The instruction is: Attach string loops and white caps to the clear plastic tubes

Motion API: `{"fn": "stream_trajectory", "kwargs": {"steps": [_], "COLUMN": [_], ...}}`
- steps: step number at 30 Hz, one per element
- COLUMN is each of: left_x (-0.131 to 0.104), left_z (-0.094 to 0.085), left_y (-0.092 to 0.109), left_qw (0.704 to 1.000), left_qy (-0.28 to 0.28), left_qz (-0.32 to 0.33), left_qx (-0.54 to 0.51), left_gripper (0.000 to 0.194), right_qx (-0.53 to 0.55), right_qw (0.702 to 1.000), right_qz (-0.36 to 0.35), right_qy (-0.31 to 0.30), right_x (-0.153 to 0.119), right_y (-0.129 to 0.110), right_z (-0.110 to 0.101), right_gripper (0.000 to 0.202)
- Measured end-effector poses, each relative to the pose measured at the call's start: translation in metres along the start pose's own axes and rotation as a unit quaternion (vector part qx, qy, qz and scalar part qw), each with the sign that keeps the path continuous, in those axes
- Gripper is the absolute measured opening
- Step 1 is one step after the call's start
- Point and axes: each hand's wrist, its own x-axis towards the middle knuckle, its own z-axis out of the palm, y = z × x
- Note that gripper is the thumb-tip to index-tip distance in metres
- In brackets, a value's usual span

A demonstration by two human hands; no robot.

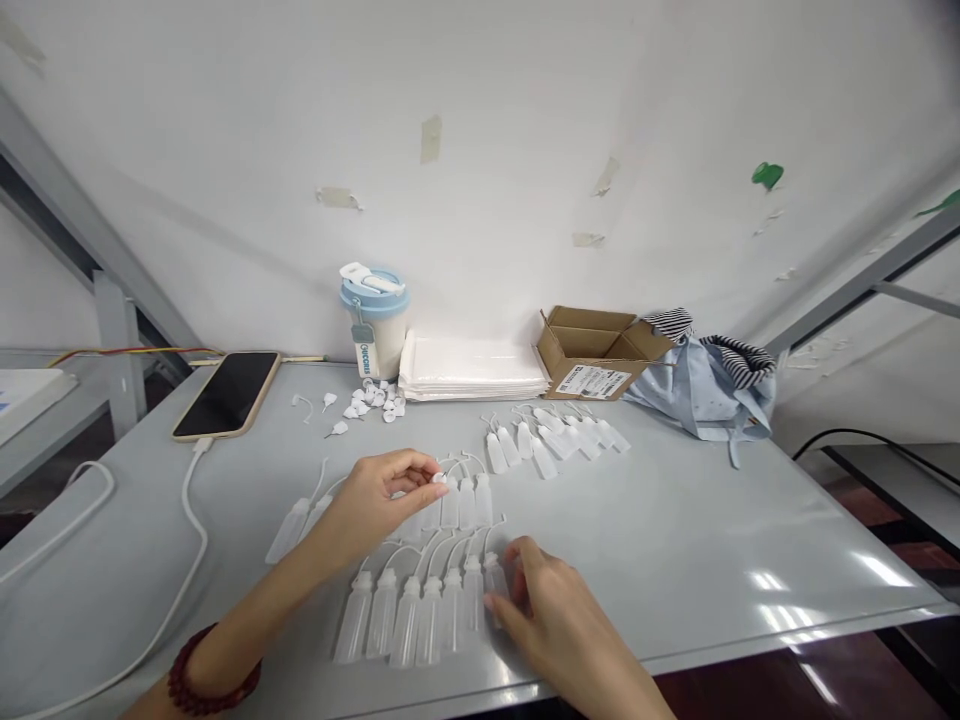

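Note:
My left hand (390,490) pinches a small white needle-tip cap (440,481) between thumb and fingertips, above a middle row of small squeeze bottles (466,503). Around the bottle at the right end of the front row, my right hand (544,595) closes thumb and fingers; this squeeze bottle (494,574) is translucent, with a thin strap at its neck. The other front-row bottles (407,620) lie side by side to its left, their straps pointing away from me. Part of the middle row is hidden behind my left hand.
Loose white caps (375,398) lie near a blue-lidded cup (376,320). More bottles (555,435) lie at the back right. Along the wall are a stack of white envelopes (476,368), an open cardboard box (592,360) and a blue bag (705,390). A charging phone (229,395) rests left.

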Motion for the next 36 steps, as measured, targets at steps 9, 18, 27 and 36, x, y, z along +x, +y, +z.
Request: {"fn": "stream_trajectory", "kwargs": {"steps": [9,18,27,36], "left_x": [0.002,0.001,-0.003,-0.002], "left_z": [0.0,0.001,0.01,0.013], "left_y": [-0.005,-0.004,0.006,0.001], "left_qw": [0.999,0.998,0.988,0.94], "left_qy": [0.006,-0.019,-0.084,-0.039], "left_qz": [-0.033,-0.042,-0.053,-0.028], "left_qx": [-0.021,-0.045,-0.117,-0.337], "left_gripper": [0.027,0.028,0.022,0.02], "right_qx": [-0.01,-0.013,0.248,0.535], "right_qw": [0.999,1.0,0.963,0.831], "right_qz": [-0.025,0.009,-0.04,-0.112], "right_qy": [-0.019,0.007,0.096,-0.108], "right_x": [-0.002,-0.011,0.002,0.046], "right_y": [-0.006,0.008,0.0,-0.024], "right_z": [-0.003,-0.005,-0.031,-0.038], "right_gripper": [0.037,0.032,0.033,0.029]}}
